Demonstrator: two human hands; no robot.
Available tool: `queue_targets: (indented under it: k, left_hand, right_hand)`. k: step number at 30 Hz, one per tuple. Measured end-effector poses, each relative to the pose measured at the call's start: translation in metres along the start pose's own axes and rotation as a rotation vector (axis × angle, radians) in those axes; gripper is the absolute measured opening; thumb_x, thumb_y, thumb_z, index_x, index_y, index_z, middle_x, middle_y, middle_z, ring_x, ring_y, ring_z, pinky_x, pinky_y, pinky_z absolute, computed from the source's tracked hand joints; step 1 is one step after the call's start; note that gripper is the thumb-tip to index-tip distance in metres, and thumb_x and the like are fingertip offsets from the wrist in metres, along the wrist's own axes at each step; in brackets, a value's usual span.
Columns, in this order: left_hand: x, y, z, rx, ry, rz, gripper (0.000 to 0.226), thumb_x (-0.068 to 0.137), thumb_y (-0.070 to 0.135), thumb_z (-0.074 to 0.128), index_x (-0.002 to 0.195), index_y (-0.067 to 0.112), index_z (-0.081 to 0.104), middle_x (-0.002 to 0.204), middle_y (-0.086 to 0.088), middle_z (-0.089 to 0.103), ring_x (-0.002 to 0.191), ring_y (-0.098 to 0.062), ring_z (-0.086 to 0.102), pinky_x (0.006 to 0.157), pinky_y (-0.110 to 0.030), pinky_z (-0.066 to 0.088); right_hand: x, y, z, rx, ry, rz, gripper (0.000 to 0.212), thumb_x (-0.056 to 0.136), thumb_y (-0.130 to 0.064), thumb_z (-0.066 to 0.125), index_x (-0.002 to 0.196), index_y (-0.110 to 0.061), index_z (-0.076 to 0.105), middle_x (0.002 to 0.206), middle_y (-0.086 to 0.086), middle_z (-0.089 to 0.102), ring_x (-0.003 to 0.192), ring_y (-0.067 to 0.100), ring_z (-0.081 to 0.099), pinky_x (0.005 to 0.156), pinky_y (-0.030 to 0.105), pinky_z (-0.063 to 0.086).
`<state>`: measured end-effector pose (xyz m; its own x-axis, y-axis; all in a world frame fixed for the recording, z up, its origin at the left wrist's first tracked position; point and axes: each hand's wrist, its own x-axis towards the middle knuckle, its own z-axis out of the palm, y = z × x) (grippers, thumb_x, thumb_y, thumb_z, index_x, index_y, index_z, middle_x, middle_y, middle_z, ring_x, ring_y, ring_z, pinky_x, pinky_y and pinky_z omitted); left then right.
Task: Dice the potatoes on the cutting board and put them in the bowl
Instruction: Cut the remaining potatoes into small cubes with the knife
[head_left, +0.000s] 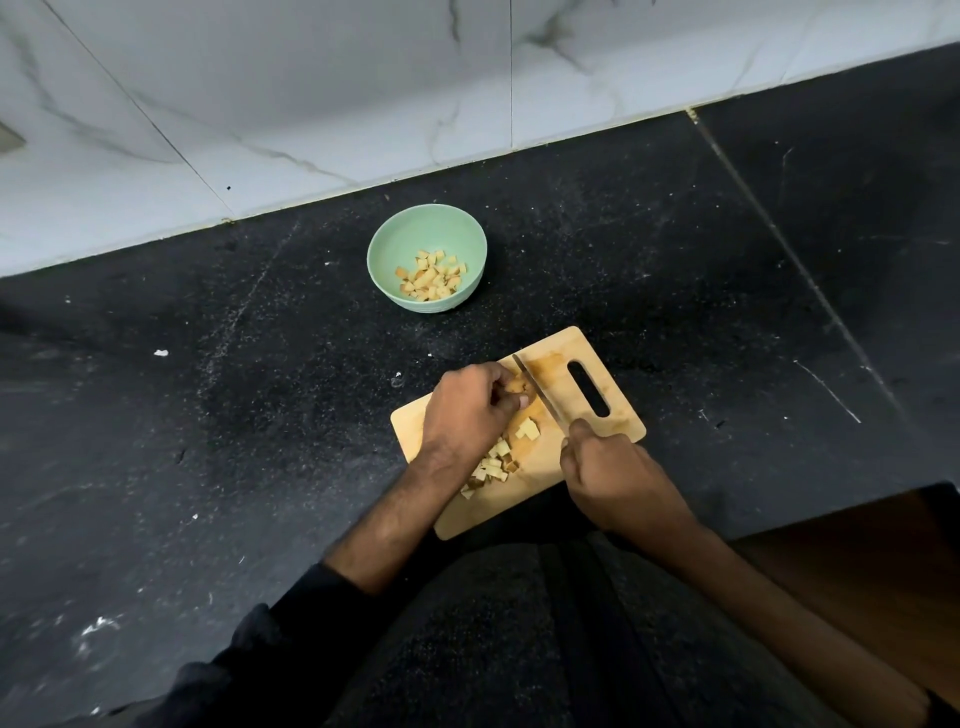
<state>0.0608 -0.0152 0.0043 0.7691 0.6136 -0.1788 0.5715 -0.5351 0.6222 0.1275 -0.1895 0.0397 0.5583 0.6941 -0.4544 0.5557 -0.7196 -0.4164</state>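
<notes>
The board lies on the counter, long axis running from 7 to 1 o'clock, handle slot at 1. The left hand pinches a potato piece mid-board. The right hand grips the knife, blade pointing to 11, just beside that piece. Dice lie toward 7. The bowl, at 11 from the board, holds more dice.

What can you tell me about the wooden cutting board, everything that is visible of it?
The cutting board is a light wooden rectangle with rounded corners and an oval handle slot at its far right end. It lies flat and turned at an angle on the black counter, near the green bowl. Diced potato pieces lie on it, and the left hand and the knife rest on it.
</notes>
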Motion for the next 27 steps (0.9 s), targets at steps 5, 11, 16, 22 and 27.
queue_targets:
  k: [5,11,16,22,27]
  left_hand:
    - [0.006,0.000,-0.007,-0.507,-0.169,-0.243,0.021,0.076,0.019,0.088,0.090,0.012,0.074,0.081,0.000,0.077,0.074,-0.012,0.073,0.071,-0.027,0.060]
    - [0.014,-0.008,-0.015,-0.335,-0.126,-0.248,0.027,0.070,0.030,0.091,0.090,0.022,0.075,0.083,0.006,0.076,0.074,-0.006,0.072,0.063,-0.019,0.056]
    - [0.015,-0.007,-0.017,-0.084,-0.023,-0.158,0.027,0.080,0.031,0.083,0.106,0.025,0.078,0.103,0.009,0.076,0.092,-0.005,0.069,0.090,-0.032,0.058]
    - [0.004,0.000,-0.015,0.007,-0.004,-0.128,0.024,0.089,0.039,0.074,0.106,0.023,0.076,0.096,0.004,0.074,0.091,-0.014,0.068,0.085,-0.039,0.059]
    - [0.000,0.010,-0.011,0.223,-0.039,-0.152,0.035,0.080,0.045,0.081,0.105,0.023,0.072,0.095,-0.003,0.071,0.091,-0.024,0.067,0.080,-0.039,0.058]
  right_hand:
    - [0.001,0.004,0.002,0.037,0.025,-0.012,0.021,0.104,-0.039,0.033,0.100,-0.021,0.043,0.082,0.004,0.057,0.084,0.028,0.062,0.073,0.041,0.050]
    - [0.005,0.007,0.005,0.045,0.056,-0.030,0.023,0.104,-0.040,0.033,0.103,-0.021,0.046,0.078,0.001,0.057,0.079,0.026,0.062,0.070,0.041,0.050]
    - [0.007,0.009,0.008,0.049,0.077,-0.041,0.025,0.104,-0.040,0.033,0.103,-0.020,0.048,0.078,0.002,0.058,0.079,0.026,0.063,0.069,0.041,0.050]
    - [0.013,0.009,0.005,0.023,0.137,-0.020,0.028,0.105,-0.039,0.032,0.106,-0.017,0.050,0.076,0.000,0.057,0.079,0.026,0.064,0.072,0.043,0.053]
    - [0.015,0.007,0.004,-0.131,0.088,-0.033,0.031,0.105,-0.037,0.030,0.118,-0.017,0.049,0.085,0.002,0.059,0.086,0.026,0.065,0.072,0.041,0.051]
